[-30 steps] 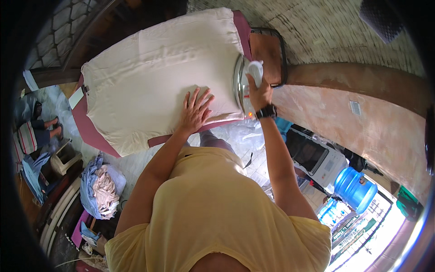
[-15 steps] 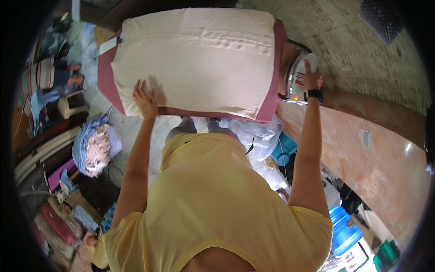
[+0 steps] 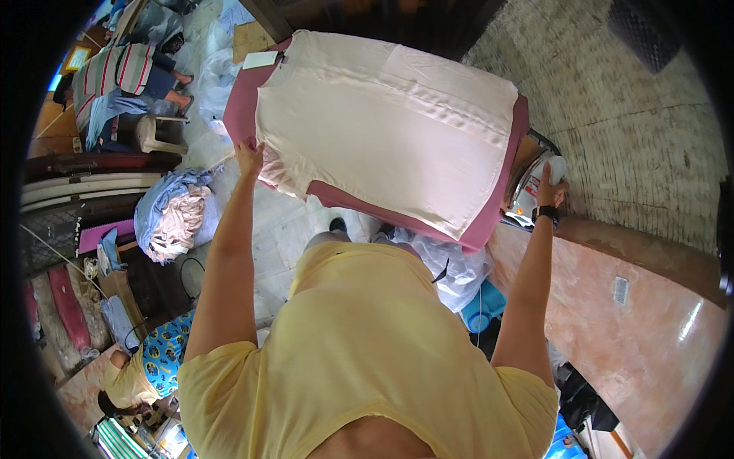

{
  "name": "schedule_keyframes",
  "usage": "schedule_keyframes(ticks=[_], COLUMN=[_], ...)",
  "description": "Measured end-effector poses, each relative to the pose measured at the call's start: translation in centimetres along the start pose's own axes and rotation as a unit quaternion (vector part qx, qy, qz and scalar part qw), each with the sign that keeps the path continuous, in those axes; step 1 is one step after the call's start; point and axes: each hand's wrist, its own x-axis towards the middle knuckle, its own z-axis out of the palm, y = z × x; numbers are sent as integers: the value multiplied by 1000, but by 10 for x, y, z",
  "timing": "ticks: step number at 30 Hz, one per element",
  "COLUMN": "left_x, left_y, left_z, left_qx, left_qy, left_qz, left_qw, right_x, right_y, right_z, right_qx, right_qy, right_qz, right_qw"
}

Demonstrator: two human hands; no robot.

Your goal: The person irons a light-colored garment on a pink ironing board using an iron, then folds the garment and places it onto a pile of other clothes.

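A cream garment (image 3: 382,130) lies spread over a maroon-covered ironing board (image 3: 359,206). At the board's left edge my left hand (image 3: 249,157) is closed on the garment's edge, and the cloth bunches beside it. My right hand (image 3: 552,193) grips the handle of a white iron (image 3: 527,187) with a lit orange light. The iron sits at the board's right end, by a brown rest with a dark metal frame; its underside is hidden. A white tag or card (image 3: 260,60) lies at the board's far left corner.
A bundle of blue and pink clothes (image 3: 174,218) sits on the left. Clear plastic (image 3: 447,268) and a teal container (image 3: 483,307) lie below the board. A pinkish stone ledge (image 3: 612,283) runs along the right. Two other people are at the left, one seated far off.
My left hand has moved from lying on the cloth to holding its left edge, where the cloth now bunches. My right hand stays on the iron. The whole view has turned and shifted.
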Motion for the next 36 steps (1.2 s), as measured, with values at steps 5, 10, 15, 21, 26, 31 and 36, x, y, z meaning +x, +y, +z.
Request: schedule_keyframes(ticks=[5,10,15,21,26,31,36], left_x=[12,4,-22,-27,-51,-116,-199], left_y=[35,42,37,75,70,16,-69], left_z=[17,6,-9,-23,-72,-116,-118], left_qx=[-63,-209,-194,-325,-381,-384,-302], left_qy=[-89,-17,-16,33,15,-2,-30], left_qz=[-52,30,91,114,83,62,10], left_qw=[993,977,977,938,921,921,953], right_x=[-20,-117,-259,-241,-247,-343,-424], right_y=[17,22,16,74,80,66,115], right_z=[-10,7,37,76,21,-50,-67], right_qx=[-36,-228,-283,-116,76,12,-29], right_qy=[141,74,-52,74,-3,23,-52], right_qz=[-144,-182,-71,-80,62,-97,-72], right_qw=[979,954,955,987,995,995,996])
